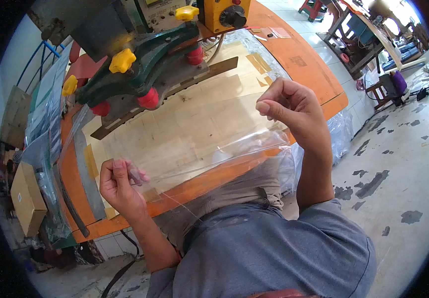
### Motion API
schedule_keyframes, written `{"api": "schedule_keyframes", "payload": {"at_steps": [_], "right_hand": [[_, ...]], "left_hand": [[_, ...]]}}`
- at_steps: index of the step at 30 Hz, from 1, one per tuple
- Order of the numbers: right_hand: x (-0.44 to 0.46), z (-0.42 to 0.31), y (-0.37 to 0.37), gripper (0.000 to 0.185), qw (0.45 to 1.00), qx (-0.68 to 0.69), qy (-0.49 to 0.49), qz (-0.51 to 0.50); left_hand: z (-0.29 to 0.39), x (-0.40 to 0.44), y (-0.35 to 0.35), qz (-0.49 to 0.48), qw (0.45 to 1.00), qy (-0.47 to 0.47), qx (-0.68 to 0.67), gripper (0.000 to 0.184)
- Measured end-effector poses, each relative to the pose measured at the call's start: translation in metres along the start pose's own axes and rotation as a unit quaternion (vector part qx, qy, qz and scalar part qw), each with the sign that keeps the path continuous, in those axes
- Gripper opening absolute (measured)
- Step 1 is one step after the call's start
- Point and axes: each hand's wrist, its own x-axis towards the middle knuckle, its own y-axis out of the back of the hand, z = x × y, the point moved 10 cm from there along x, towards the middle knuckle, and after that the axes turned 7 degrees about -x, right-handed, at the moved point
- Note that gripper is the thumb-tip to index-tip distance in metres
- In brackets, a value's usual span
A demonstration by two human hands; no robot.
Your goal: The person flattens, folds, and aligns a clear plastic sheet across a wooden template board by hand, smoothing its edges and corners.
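Note:
A clear plastic sheet (224,156) stretches across the near edge of the work surface, with glare and folds along it. At its left end, my left hand (122,186) is closed, pinching the film between thumb and fingers. My right hand (296,107) is raised above the right side of the table, fingers curled and thumb against the index finger. Whatever may be in that pinch is too small or too clear to make out. Beyond both hands hangs a press head (145,74) with yellow knobs, red bushings and a long metal bar (214,69).
Tan sheeting (184,129), taped down, covers the middle of the orange table (303,59). A yellow control box (224,15) with a black dial stands at the back. On the left is a cardboard box (28,198); bagged plastic (341,134) lies beyond the right edge.

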Motion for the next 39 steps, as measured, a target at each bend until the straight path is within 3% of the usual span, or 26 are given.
{"api": "schedule_keyframes", "payload": {"at_steps": [7,9,10,12,19,21,23,25,31,39], "right_hand": [[-0.003,0.007,0.018,0.021,0.997,-0.032,0.023,0.062],[-0.005,0.008,0.022,0.02,0.994,-0.071,0.009,0.088],[-0.004,0.012,0.023,0.022,0.992,-0.095,0.001,0.085],[0.005,0.026,0.02,0.023,0.99,-0.125,-0.015,0.067],[0.065,0.097,-0.003,0.031,0.945,-0.323,-0.046,-0.007],[0.075,0.097,-0.011,0.031,0.904,-0.427,-0.023,-0.007],[0.078,0.101,-0.017,0.029,0.902,-0.429,-0.041,-0.01],[0.079,0.089,-0.022,0.027,0.895,-0.444,0.038,0.015],[0.077,0.091,-0.022,0.019,0.898,-0.434,0.069,0.023],[0.074,0.081,-0.028,0.011,0.876,-0.464,0.128,0.009]], "left_hand": [[-0.002,-0.002,0.008,0.016,0.999,0.05,0.006,0.02],[-0.001,-0.003,-0.002,-0.064,0.995,0.047,0.066,0.023],[-0.002,-0.003,0.005,-0.046,0.995,0.05,0.073,0.023],[-0.006,-0.002,-0.005,-0.129,0.964,0.029,0.229,0.026],[-0.049,0.032,-0.017,-0.202,0.866,-0.09,0.448,0.029],[-0.056,0.041,-0.02,-0.205,0.832,-0.127,0.499,0.032],[-0.061,0.047,-0.018,-0.196,0.84,-0.115,0.493,0.033],[-0.062,0.051,-0.019,-0.194,0.846,-0.106,0.486,0.034],[-0.059,0.048,-0.017,-0.179,0.852,-0.095,0.483,0.036],[-0.066,0.05,-0.013,-0.177,0.868,-0.01,0.463,0.043]]}}
